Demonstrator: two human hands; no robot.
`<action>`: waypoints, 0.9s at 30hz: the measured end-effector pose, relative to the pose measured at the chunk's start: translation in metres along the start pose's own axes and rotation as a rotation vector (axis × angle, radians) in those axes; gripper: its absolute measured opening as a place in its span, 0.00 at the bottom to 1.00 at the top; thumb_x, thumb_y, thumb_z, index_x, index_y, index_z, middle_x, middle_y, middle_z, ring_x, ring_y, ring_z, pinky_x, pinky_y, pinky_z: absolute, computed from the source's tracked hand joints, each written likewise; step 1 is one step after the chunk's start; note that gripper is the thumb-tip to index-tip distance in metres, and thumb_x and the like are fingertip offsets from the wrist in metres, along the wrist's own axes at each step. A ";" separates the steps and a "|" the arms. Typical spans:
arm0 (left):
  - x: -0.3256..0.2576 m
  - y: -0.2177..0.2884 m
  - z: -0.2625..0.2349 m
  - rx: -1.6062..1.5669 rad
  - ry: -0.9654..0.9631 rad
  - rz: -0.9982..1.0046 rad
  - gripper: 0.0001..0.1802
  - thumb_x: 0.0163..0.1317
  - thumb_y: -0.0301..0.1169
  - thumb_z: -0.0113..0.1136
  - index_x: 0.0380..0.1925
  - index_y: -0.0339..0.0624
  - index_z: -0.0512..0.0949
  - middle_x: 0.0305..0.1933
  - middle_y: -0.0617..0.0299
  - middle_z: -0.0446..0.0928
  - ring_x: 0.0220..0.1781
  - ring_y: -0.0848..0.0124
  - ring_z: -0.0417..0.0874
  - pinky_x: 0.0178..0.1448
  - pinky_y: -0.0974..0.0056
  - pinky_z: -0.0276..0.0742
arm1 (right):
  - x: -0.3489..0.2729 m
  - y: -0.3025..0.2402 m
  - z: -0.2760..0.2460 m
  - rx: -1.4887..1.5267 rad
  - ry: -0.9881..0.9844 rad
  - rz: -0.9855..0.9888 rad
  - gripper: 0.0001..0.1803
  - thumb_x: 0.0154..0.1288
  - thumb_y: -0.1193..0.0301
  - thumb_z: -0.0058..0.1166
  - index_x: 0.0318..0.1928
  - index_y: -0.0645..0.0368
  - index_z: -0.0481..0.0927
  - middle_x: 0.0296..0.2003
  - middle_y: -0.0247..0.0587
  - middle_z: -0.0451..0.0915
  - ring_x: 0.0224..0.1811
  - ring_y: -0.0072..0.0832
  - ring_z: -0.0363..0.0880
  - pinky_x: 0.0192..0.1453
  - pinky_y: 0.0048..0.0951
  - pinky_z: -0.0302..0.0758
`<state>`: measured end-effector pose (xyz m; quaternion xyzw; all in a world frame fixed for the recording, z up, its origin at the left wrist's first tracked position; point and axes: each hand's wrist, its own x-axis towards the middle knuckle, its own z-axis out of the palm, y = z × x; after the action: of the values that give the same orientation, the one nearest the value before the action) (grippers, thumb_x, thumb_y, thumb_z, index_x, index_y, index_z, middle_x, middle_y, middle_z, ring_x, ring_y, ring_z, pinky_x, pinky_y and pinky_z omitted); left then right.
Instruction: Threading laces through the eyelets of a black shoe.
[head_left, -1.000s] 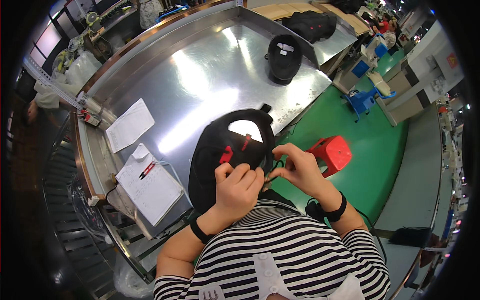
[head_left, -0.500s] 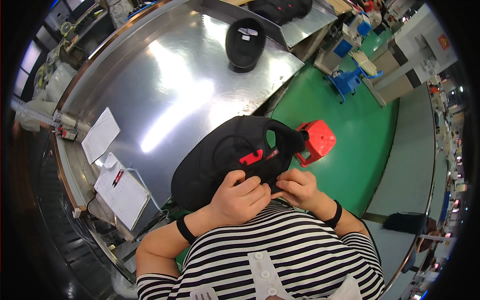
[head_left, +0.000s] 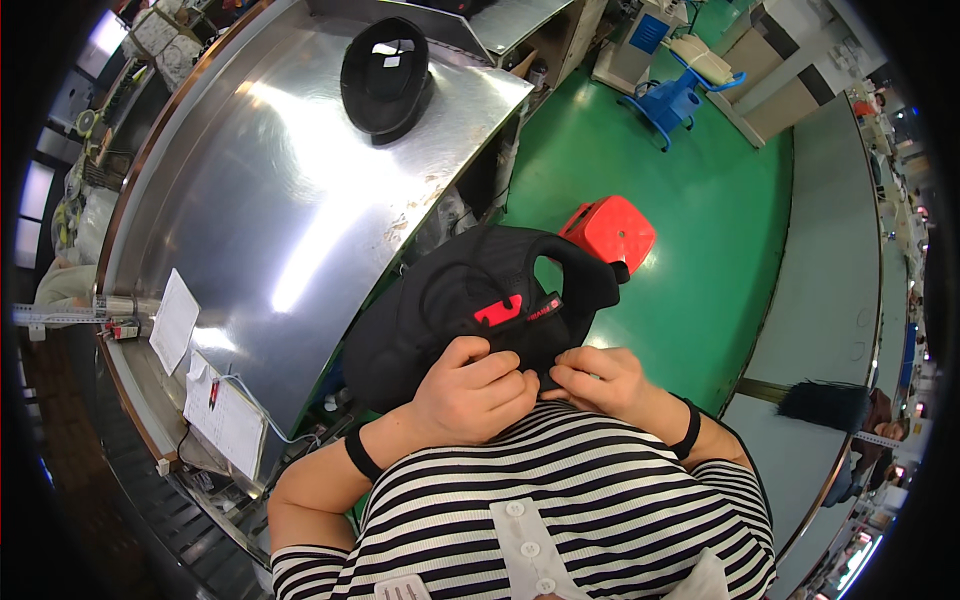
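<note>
Along the bench's left edge lie white paper sheets (head_left: 228, 425) and a smaller slip (head_left: 173, 320), with a second black cap (head_left: 385, 75) near the bench's far right corner. Off the bench's near edge, close to the striped shirt (head_left: 560, 520), the left hand (head_left: 475, 390) and right hand (head_left: 600, 380) sit almost touching, both pinched on the rear strap of the black cap (head_left: 470, 300), which hangs in the air above the green floor (head_left: 700, 220). Right of it stands a red stool (head_left: 610, 230). Only fingertips grip the strap, so a slip could probably drop the cap to the floor.
</note>
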<state>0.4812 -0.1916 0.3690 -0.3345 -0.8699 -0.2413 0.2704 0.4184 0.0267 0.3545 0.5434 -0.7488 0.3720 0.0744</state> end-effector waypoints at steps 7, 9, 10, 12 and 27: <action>0.027 0.006 0.029 -0.126 -0.023 -0.064 0.08 0.47 0.29 0.61 0.29 0.41 0.80 0.28 0.67 0.74 0.40 0.70 0.79 0.45 0.64 0.71 | -0.023 0.018 -0.007 -0.031 0.148 0.032 0.15 0.49 0.69 0.72 0.33 0.60 0.78 0.29 0.36 0.75 0.22 0.26 0.77 0.21 0.25 0.73; 0.032 0.007 0.037 -0.142 -0.047 -0.069 0.08 0.46 0.28 0.61 0.29 0.41 0.80 0.28 0.67 0.74 0.40 0.70 0.79 0.45 0.64 0.71 | -0.029 0.022 -0.009 -0.017 0.171 0.057 0.15 0.49 0.69 0.72 0.33 0.60 0.78 0.29 0.36 0.75 0.21 0.26 0.76 0.21 0.25 0.73; 0.035 0.007 0.040 -0.170 -0.052 -0.081 0.09 0.45 0.28 0.61 0.29 0.40 0.80 0.28 0.66 0.74 0.40 0.70 0.79 0.44 0.63 0.71 | -0.032 0.024 -0.010 -0.019 0.177 0.075 0.16 0.49 0.68 0.72 0.33 0.60 0.78 0.29 0.36 0.75 0.21 0.26 0.76 0.21 0.24 0.73; 0.039 0.006 0.046 -0.176 -0.066 -0.073 0.09 0.45 0.28 0.61 0.29 0.40 0.80 0.27 0.66 0.74 0.40 0.70 0.79 0.44 0.63 0.71 | -0.037 0.027 -0.012 -0.025 0.189 0.101 0.16 0.48 0.68 0.72 0.33 0.60 0.78 0.29 0.36 0.75 0.21 0.26 0.76 0.21 0.24 0.73; 0.056 -0.036 0.054 -0.160 -0.086 -0.039 0.12 0.41 0.28 0.64 0.31 0.42 0.83 0.27 0.69 0.73 0.37 0.70 0.78 0.44 0.63 0.70 | -0.019 0.053 -0.025 -0.014 0.116 0.147 0.17 0.48 0.70 0.71 0.37 0.61 0.79 0.37 0.39 0.78 0.26 0.29 0.79 0.26 0.26 0.77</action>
<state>0.4036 -0.1572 0.3559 -0.3478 -0.8651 -0.3006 0.2005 0.3730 0.0641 0.3371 0.4640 -0.7837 0.4021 0.0936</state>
